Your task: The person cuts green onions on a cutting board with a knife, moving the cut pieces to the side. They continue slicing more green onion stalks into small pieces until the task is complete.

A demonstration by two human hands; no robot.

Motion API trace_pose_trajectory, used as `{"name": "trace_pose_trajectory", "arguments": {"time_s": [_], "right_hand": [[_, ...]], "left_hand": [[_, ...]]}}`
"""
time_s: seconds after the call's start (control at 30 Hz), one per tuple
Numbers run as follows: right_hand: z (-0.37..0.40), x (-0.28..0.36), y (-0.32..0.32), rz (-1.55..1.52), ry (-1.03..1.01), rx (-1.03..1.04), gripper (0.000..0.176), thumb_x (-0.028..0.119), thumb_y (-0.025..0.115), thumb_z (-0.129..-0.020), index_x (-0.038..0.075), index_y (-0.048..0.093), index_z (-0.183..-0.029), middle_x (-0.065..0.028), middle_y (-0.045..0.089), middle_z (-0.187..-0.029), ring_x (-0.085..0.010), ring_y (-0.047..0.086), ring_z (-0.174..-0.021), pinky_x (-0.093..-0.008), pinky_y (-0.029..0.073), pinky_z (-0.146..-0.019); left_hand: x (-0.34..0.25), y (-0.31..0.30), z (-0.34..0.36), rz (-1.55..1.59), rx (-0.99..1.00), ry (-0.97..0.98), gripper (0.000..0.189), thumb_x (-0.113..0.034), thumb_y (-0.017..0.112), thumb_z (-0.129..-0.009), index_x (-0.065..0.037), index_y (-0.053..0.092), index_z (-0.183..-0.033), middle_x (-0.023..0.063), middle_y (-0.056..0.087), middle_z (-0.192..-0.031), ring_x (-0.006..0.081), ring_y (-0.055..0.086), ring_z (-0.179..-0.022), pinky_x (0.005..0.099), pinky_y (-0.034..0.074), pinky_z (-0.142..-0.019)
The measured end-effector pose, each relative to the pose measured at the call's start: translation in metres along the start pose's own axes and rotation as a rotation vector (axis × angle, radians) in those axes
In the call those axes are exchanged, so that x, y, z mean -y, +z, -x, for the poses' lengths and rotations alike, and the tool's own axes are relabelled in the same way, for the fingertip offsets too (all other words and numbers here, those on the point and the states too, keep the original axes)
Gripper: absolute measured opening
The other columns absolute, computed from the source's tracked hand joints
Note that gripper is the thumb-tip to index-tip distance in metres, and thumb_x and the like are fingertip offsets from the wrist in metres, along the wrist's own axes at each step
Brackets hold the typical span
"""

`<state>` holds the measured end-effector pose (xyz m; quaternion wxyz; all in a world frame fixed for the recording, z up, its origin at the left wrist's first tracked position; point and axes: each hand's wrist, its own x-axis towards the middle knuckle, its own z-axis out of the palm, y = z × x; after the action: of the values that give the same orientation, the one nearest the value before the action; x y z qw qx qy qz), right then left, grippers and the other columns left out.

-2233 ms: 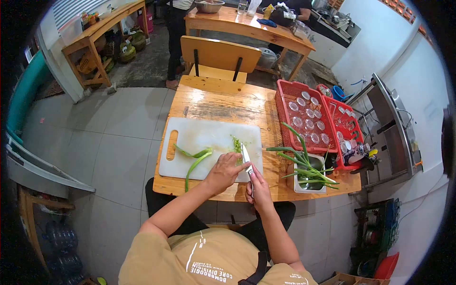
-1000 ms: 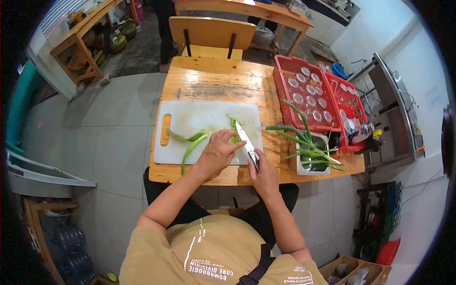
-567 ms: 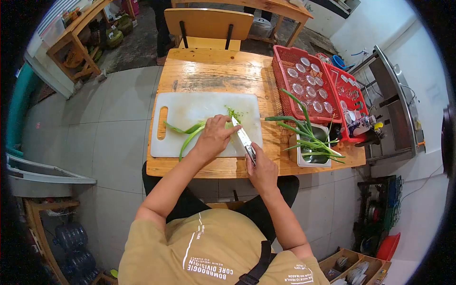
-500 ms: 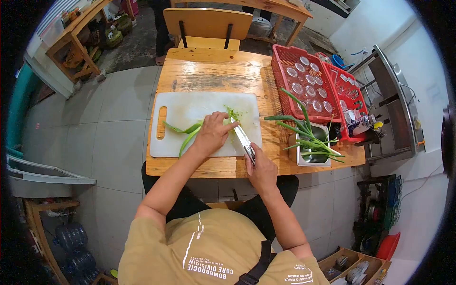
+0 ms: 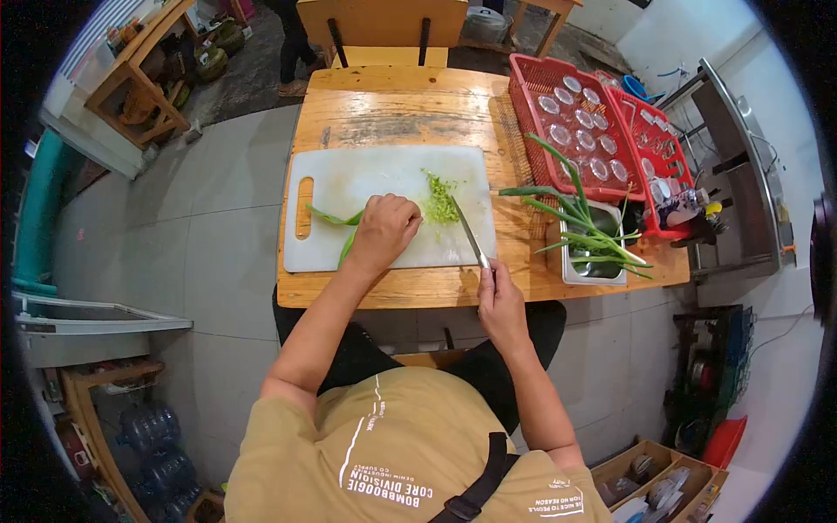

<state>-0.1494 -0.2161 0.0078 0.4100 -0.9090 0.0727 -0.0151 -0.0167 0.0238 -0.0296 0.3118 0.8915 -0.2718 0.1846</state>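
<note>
My left hand is closed over green onions, pressing them on the white cutting board. Their green leaves stick out on the hand's left side. In my right hand is the handle of a kitchen knife, its blade slanting up and left across the board's right part. Between the blade and my left hand lies a small pile of chopped green onion. A bunch of whole green onions rests across a metal container right of the board.
Red plastic baskets with several clear cups stand at the table's right rear, utensils beside them. The wooden table has a chair on its far side. Another person's leg shows at the back left.
The knife has moved right, away from my left hand, and its blade has turned over the chopped pile's right side. My left fingers are more curled. The whole view has shifted slightly.
</note>
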Motion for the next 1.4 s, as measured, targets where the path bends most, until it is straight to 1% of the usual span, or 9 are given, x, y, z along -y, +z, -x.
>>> {"name": "trace_pose_trajectory", "arguments": {"time_s": [0.27,0.43,0.7,0.83,1.03,1.23,1.3,1.37,1.4], "right_hand": [[0.016,0.002,0.022,-0.074,-0.055,0.104,0.038,0.022,0.055,-0.114,0.006,0.057,-0.149,-0.0283,0.075,-0.113,-0.0454,0.075,-0.103,-0.0501,0.058,-0.089],[0.011,0.0,0.033,-0.102,-0.109,0.082,0.037,0.022,0.055,-0.114,0.007,0.059,-0.147,-0.0288,0.075,-0.114,-0.0455,0.075,-0.104,-0.0491,0.059,-0.089],[-0.012,0.0,0.024,-0.061,-0.03,0.06,0.036,0.023,0.055,-0.114,0.008,0.06,-0.146,-0.0294,0.075,-0.107,-0.0468,0.074,-0.097,-0.0506,0.058,-0.084],[-0.02,0.003,0.032,-0.111,-0.149,0.054,0.035,0.024,0.055,-0.114,0.008,0.061,-0.145,-0.0302,0.075,-0.105,-0.0478,0.074,-0.096,-0.0512,0.058,-0.083],[-0.028,0.014,0.027,-0.089,-0.038,0.094,0.036,0.023,0.056,-0.114,0.007,0.06,-0.146,-0.0302,0.075,-0.1,-0.0476,0.074,-0.094,-0.0499,0.058,-0.082],[-0.016,-0.007,0.026,-0.23,0.034,0.087,0.037,0.024,0.057,-0.114,0.007,0.06,-0.147,-0.0208,0.073,-0.093,-0.027,0.071,-0.082,-0.0398,0.055,-0.078],[-0.01,-0.016,0.028,-0.252,-0.04,0.007,0.037,0.02,0.056,-0.116,0.006,0.06,-0.15,-0.0004,0.056,-0.081,-0.0082,0.048,-0.07,-0.0269,0.044,-0.066],[-0.001,-0.018,0.024,-0.293,0.006,0.026,0.037,0.018,0.055,-0.116,0.005,0.059,-0.15,0.0014,0.053,-0.08,-0.0065,0.046,-0.07,-0.0259,0.043,-0.064],[0.002,-0.017,0.022,-0.314,0.035,0.035,0.038,0.022,0.055,-0.116,0.006,0.06,-0.15,-0.0039,0.057,-0.08,-0.0105,0.05,-0.069,-0.0289,0.045,-0.065]], "left_hand": [[-0.02,-0.02,0.024,-0.074,-0.008,-0.079,0.02,-0.015,0.081,-0.09,-0.008,0.072,-0.106,0.0082,0.065,-0.101,0.0292,0.062,-0.105,0.0449,0.044,-0.097],[-0.013,-0.011,0.023,-0.125,0.012,-0.052,0.024,-0.017,0.08,-0.091,-0.008,0.075,-0.113,0.0072,0.065,-0.105,0.0278,0.061,-0.111,0.0459,0.042,-0.1],[-0.004,0.008,0.014,-0.137,-0.007,-0.034,0.01,-0.013,0.08,-0.088,-0.009,0.071,-0.093,0.0066,0.064,-0.098,0.0274,0.061,-0.103,0.0451,0.042,-0.098],[-0.009,0.003,0.017,-0.132,-0.044,-0.05,0.009,-0.01,0.078,-0.087,-0.009,0.069,-0.09,0.0069,0.063,-0.097,0.0273,0.061,-0.101,0.0446,0.042,-0.097],[-0.009,0.0,0.017,-0.129,-0.044,-0.038,0.01,-0.01,0.078,-0.087,-0.009,0.069,-0.091,0.0067,0.063,-0.096,0.0268,0.061,-0.1,0.0438,0.043,-0.094],[-0.005,0.01,0.013,-0.124,-0.01,-0.061,0.014,-0.012,0.079,-0.086,-0.01,0.069,-0.096,0.0077,0.064,-0.098,0.0286,0.062,-0.102,0.0458,0.043,-0.094],[-0.006,0.012,0.013,-0.117,0.011,-0.092,0.012,-0.011,0.078,-0.087,-0.01,0.069,-0.095,0.0075,0.064,-0.097,0.0288,0.062,-0.102,0.046,0.043,-0.094],[-0.006,0.012,0.015,-0.109,0.016,-0.094,0.011,-0.011,0.077,-0.088,-0.01,0.069,-0.095,0.0074,0.064,-0.098,0.0289,0.062,-0.102,0.046,0.043,-0.093],[-0.007,0.011,0.017,-0.104,0.01,-0.09,0.011,-0.011,0.077,-0.088,-0.01,0.069,-0.096,0.0072,0.064,-0.099,0.0289,0.062,-0.102,0.046,0.043,-0.093]]}}
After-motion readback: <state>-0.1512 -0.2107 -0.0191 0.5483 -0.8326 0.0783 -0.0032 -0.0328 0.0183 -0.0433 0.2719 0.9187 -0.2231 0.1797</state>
